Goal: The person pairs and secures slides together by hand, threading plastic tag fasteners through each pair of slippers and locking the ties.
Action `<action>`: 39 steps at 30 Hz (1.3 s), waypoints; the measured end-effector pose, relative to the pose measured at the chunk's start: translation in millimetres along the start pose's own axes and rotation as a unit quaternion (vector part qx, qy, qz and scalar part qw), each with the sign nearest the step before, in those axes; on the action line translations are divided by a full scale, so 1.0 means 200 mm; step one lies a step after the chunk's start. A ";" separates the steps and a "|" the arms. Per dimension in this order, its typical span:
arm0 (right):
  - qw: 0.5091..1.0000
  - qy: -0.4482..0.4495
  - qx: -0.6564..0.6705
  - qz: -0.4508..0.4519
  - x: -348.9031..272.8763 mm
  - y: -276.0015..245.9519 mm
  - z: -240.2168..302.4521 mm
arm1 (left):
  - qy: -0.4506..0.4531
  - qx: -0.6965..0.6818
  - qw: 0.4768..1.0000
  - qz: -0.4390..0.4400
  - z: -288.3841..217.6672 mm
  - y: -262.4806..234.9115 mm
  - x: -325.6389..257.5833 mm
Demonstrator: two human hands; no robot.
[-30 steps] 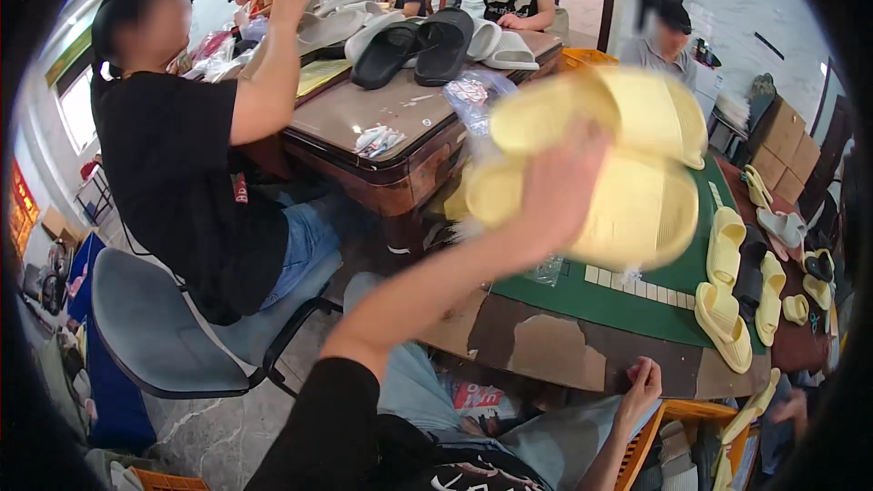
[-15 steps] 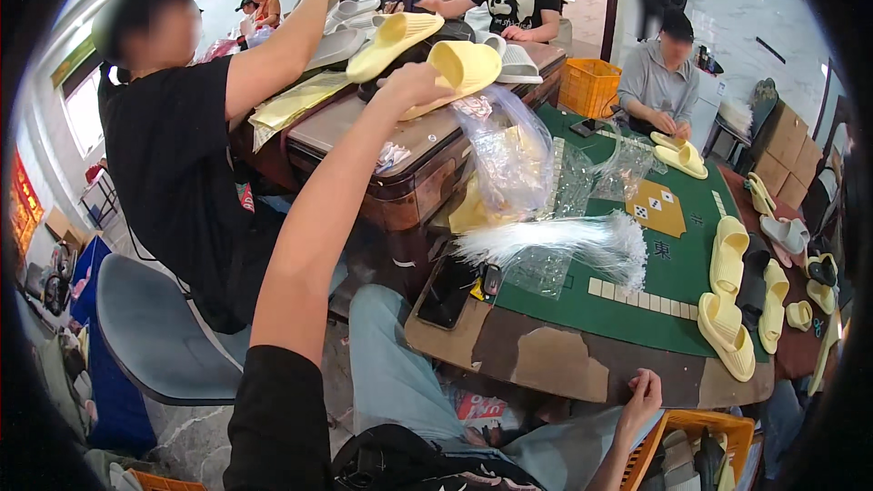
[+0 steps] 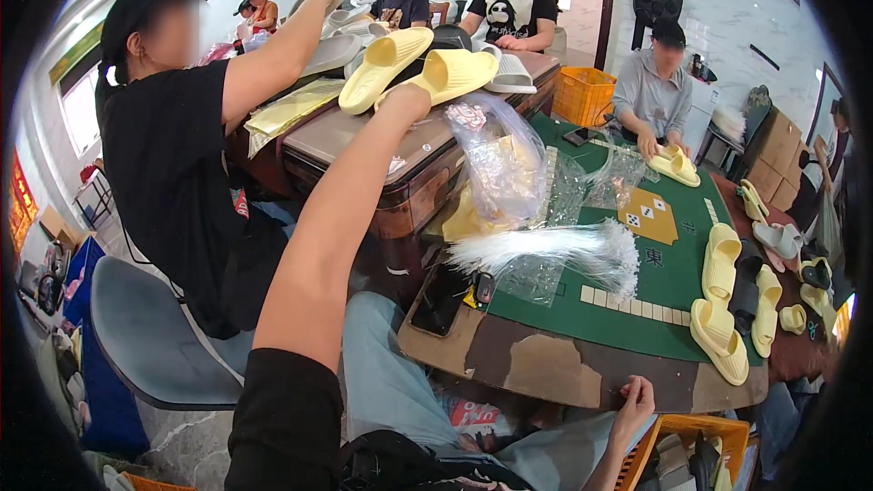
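Observation:
At the near edge of the raised table on the left, my left hand (image 3: 406, 103) is closed on the heel end of a pale yellow slipper (image 3: 452, 73); some fingers are hidden behind it. A second yellow slipper (image 3: 389, 65) lies right beside it, heel toward me. Just below them sits a clear plastic bag (image 3: 500, 159). My right hand (image 3: 636, 397), fingers loosely curled, hangs by the front edge of the green-topped table (image 3: 546, 323) with nothing visible in it. Over my right knee, an orange crate (image 3: 696, 427) holds several dark and grey slippers.
White plastic ties (image 3: 555, 255) lie bundled on the green table, near a phone (image 3: 440, 302) and a car key (image 3: 483, 287). Yellow slippers (image 3: 720, 338) line its right side. A co-worker in black (image 3: 182, 155) reaches over the left table; another in grey (image 3: 657, 91) handles yellow slippers.
My left hand and the slipper it holds have come down a little, the slipper settling close beside the other one. The far co-worker in the printed black shirt has drawn an arm back.

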State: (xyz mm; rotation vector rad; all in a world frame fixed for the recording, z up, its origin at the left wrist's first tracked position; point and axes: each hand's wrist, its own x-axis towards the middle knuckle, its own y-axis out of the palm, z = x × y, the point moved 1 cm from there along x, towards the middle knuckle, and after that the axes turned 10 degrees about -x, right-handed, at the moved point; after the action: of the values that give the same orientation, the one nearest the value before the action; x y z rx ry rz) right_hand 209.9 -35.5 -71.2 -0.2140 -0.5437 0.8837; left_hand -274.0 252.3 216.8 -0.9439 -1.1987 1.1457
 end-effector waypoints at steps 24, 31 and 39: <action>0.970 0.162 0.174 0.055 0.18 -0.20 -0.05 | 0.387 -0.225 0.871 -0.201 -1.09 0.12 -0.89; 0.918 0.271 0.284 -0.051 0.44 -0.47 -0.32 | 0.428 -0.433 0.792 -0.047 -1.46 0.78 -1.34; 0.884 0.180 -0.302 -0.309 0.93 -0.93 -0.83 | 0.407 -0.450 0.789 -0.096 -1.44 0.98 -1.39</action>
State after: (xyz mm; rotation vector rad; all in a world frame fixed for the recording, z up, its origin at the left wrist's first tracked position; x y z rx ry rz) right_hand 519.4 0.6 -70.8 -0.7144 -0.4809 0.0179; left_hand -17.5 28.7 -71.3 -1.7397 -1.0213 -0.1510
